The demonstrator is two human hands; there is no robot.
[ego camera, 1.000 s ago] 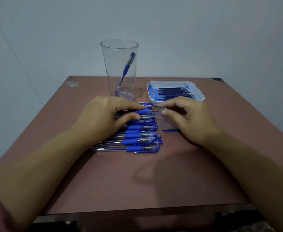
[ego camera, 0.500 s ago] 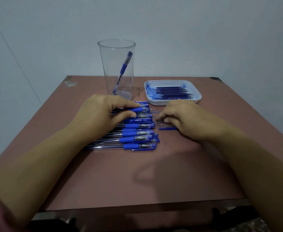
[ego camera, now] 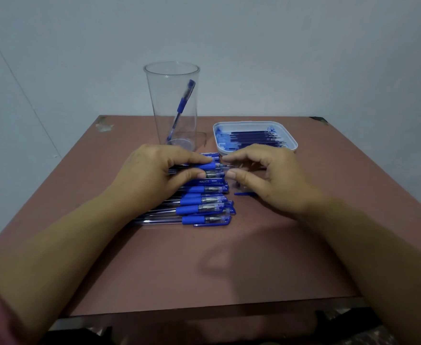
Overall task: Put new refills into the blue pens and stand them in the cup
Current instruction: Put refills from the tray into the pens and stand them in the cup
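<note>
About eight blue-gripped clear plastic pens [ego camera: 204, 210] are lying under and nearer than the left fingers [ego camera: 192, 158] — one more pen [ego camera: 183, 105] is leaning in one tall clear cup [ego camera: 154, 95] beyond them. Roughly six dark refills [ego camera: 251, 138] are lying in one white rectangular tray [ego camera: 254, 123] beyond the right fingers [ego camera: 241, 158].

pens [ego camera: 204, 210] partly under left hand [ego camera: 154, 175], pen [ego camera: 183, 105] in cup [ego camera: 154, 95] blurred

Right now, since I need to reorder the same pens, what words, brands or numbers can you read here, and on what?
"0.5mm": white print on a blue pen lying by the thumb of the left hand.
Brand word beside it: too blurred to read surely.
Print on the farthest pen: too blurred.
Cup and refill tray: no text seen.
</note>
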